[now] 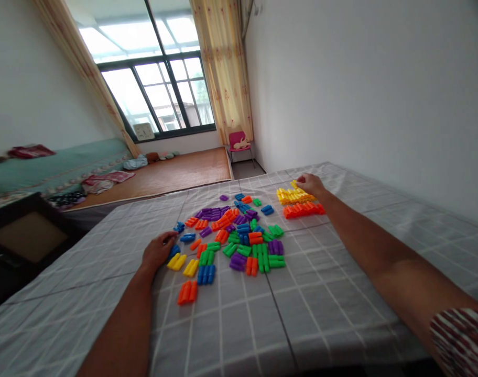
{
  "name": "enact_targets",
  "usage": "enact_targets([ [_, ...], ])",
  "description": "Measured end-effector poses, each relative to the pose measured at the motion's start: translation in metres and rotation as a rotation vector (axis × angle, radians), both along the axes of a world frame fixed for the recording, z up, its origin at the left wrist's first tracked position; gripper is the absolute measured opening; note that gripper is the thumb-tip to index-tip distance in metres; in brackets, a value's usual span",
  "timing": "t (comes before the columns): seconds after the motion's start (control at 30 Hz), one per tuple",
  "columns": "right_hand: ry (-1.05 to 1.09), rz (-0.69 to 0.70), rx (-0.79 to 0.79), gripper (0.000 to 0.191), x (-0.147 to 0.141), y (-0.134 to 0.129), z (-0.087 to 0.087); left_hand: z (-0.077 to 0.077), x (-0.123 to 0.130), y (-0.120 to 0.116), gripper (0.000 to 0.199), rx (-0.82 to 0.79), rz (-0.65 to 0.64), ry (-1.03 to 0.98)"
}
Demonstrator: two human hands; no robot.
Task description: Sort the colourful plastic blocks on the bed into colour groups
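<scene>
Small ribbed plastic building blocks lie on a grey checked cloth (pixel 239 324). My right hand (pixel 311 185) reaches far out on the right, its fingers pinched on a yellow block (pixel 293 184). Just below that hand is a row of yellow blocks (pixel 294 196), with a row of orange blocks (pixel 304 210) nearer me. On the left, my left hand (pixel 159 248) rests low on the cloth, fingers curled together, tips at a blue block (pixel 178 226). Another blue block (pixel 174 252) is partly covered by this hand. Two yellow blocks (pixel 176 262) lie just below it.
A loose heap of purple blocks (pixel 213 213), green blocks (pixel 263 257), orange and blue ones spreads between my hands. One orange block (pixel 187 292) lies nearest me. Beyond the cloth are a low bed platform (pixel 199 163), a pink chair (pixel 238 140) and a white wall (pixel 365 94) on the right.
</scene>
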State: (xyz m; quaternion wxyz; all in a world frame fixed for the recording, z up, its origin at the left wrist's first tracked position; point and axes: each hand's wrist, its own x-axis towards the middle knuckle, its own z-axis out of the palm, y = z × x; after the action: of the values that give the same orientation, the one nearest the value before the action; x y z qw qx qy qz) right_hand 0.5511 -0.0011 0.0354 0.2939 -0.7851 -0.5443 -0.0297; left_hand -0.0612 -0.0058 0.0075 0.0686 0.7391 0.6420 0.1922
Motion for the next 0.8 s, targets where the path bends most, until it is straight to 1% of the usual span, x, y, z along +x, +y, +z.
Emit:
enact_targets([
  [0.1, -0.077, -0.068, -0.109, 0.022, -0.008, 0.011, 0.002, -0.001, 0.001, -0.001, 0.038, -0.001, 0.006, -0.009],
  [0.2, -0.112, -0.101, -0.174, 0.022, -0.007, 0.016, 0.001, -0.002, 0.001, 0.000, 0.036, -0.007, 0.020, 0.007],
  [0.37, -0.159, -0.041, -0.256, 0.024, -0.004, 0.010, 0.000, 0.001, 0.006, -0.005, 0.034, -0.014, 0.037, 0.013],
  [0.43, -0.182, -0.027, -0.241, 0.027, -0.009, 0.007, 0.004, 0.004, 0.011, -0.009, 0.034, -0.012, 0.038, 0.018],
  [0.5, -0.216, 0.010, -0.196, 0.029, -0.023, 0.006, 0.011, 0.006, 0.016, -0.013, 0.035, 0.003, 0.019, 0.029],
  [0.57, -0.257, 0.112, -0.146, 0.028, -0.050, 0.005, 0.019, 0.008, 0.021, -0.015, 0.035, 0.029, -0.013, 0.031],
  [0.6, -0.278, 0.200, -0.125, 0.027, -0.068, 0.004, 0.023, 0.008, 0.024, -0.016, 0.035, 0.038, -0.030, 0.025],
  [0.67, -0.318, 0.422, -0.091, 0.025, -0.109, -0.001, 0.028, 0.008, 0.028, -0.017, 0.035, 0.051, -0.057, 0.003],
  [0.73, -0.343, 0.617, -0.088, 0.024, -0.149, -0.007, 0.030, 0.009, 0.031, -0.018, 0.036, 0.063, -0.075, -0.012],
  [0.8, -0.356, 0.708, -0.114, 0.024, -0.177, -0.009, 0.031, 0.009, 0.033, -0.020, 0.039, 0.068, -0.087, -0.006],
])
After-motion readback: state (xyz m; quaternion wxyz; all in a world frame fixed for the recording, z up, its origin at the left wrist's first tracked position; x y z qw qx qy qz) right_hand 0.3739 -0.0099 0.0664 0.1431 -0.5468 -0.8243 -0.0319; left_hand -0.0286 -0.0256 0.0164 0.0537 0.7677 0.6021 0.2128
